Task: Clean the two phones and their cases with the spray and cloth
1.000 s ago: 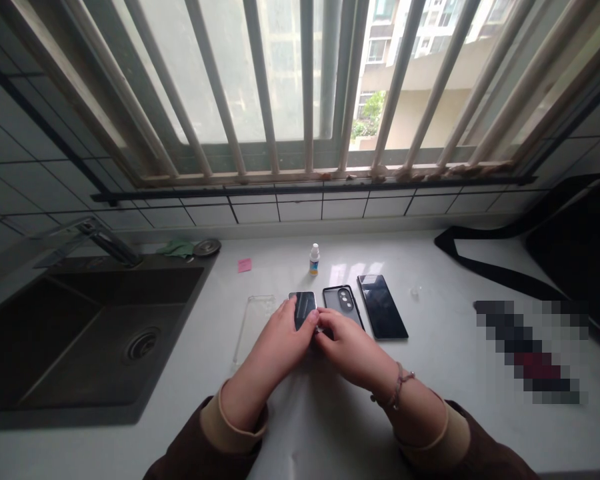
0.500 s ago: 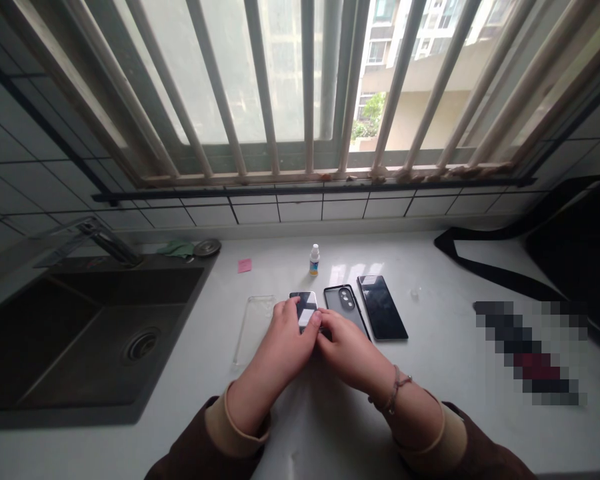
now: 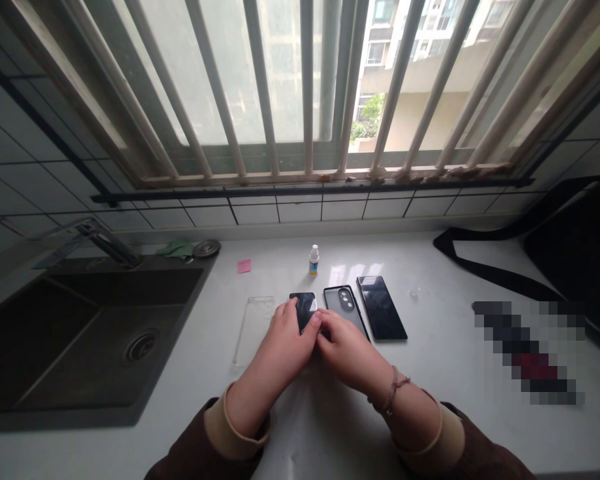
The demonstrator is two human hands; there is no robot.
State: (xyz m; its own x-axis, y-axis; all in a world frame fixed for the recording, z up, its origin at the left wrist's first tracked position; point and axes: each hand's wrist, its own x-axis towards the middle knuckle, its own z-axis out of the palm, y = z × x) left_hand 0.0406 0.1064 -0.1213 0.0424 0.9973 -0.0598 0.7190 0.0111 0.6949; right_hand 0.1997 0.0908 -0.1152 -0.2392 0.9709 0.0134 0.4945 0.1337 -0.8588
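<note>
White countertop (image 3: 305, 447) is stretching under your brown sleeves (image 3: 205, 447), and your two hands are meeting over a smartphone (image 3: 305, 304). Your left hand (image 3: 289, 341) is clamping it, fingers bending along the left edge, thumb pressing near the lower right. Your right hand (image 3: 346, 348) is reaching that same corner, thumb and index finger close together beside the left thumb; the view isn't showing whether they are pinching anything. A bracelet (image 3: 393, 393) is circling your right wrist. Left of the smartphone, a clear phone case (image 3: 250, 330) is lying partly behind your left hand; to the right, a black phone case (image 3: 336, 305) is lying just beside a second smartphone (image 3: 383, 310). Beyond these, a white-capped bottle (image 3: 314, 263) is standing upright, a pink sticky note (image 3: 244, 267) lying to its left. Farthest back, window bars (image 3: 307, 87) are rising above the tiled wall (image 3: 300, 213).
</note>
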